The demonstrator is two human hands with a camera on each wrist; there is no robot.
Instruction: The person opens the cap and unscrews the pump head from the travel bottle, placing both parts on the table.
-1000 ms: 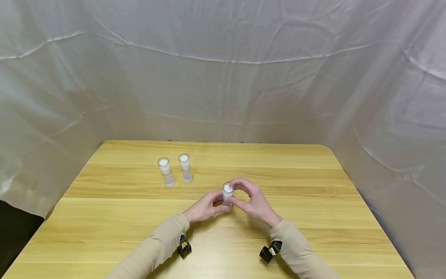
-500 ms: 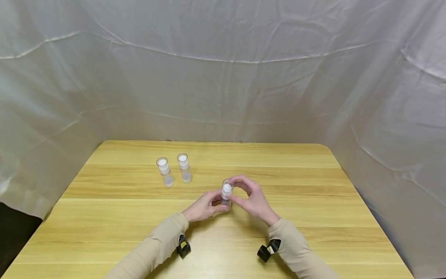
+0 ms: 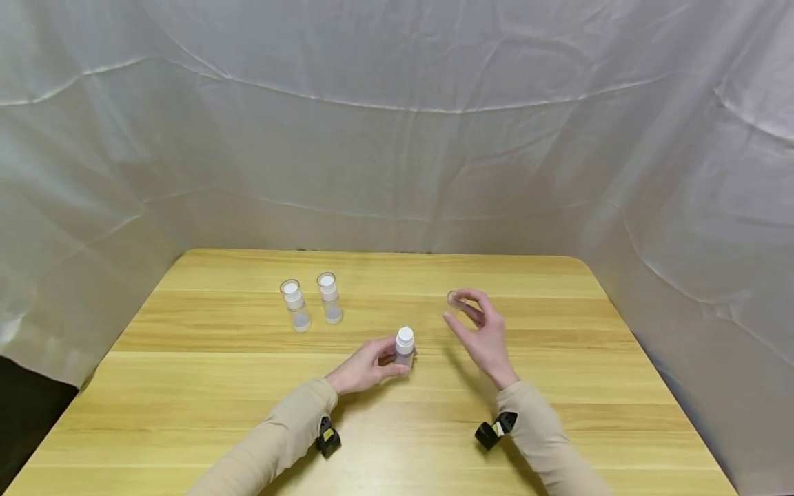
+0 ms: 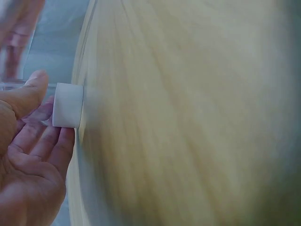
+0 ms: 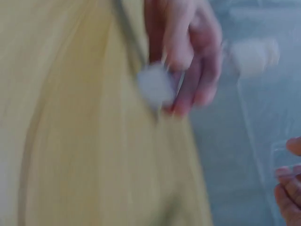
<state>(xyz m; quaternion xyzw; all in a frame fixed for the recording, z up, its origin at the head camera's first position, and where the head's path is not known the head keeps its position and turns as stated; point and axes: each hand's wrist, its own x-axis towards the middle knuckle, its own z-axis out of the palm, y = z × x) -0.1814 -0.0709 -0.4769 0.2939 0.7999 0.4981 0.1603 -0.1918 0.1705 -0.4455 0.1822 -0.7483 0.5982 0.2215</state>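
Note:
My left hand grips a small clear bottle with a white pump top, upright over the table. Its white base shows in the left wrist view, with the thumb and fingers wrapped around the clear body. To the right and farther back, my right hand holds a clear cap between thumb and fingers, apart from the bottle. At the edge of the right wrist view the same cap appears among the fingertips. Blur softens the bottle's bare white top there.
Two similar bottles with clear caps on, a left one and a right one, stand upright at the back left of the wooden table. A grey fabric curtain surrounds the table's back and sides.
The clear cap has come off the bottle; my right hand has carried it up and to the right. My left hand still holds the bottle in nearly the same place.

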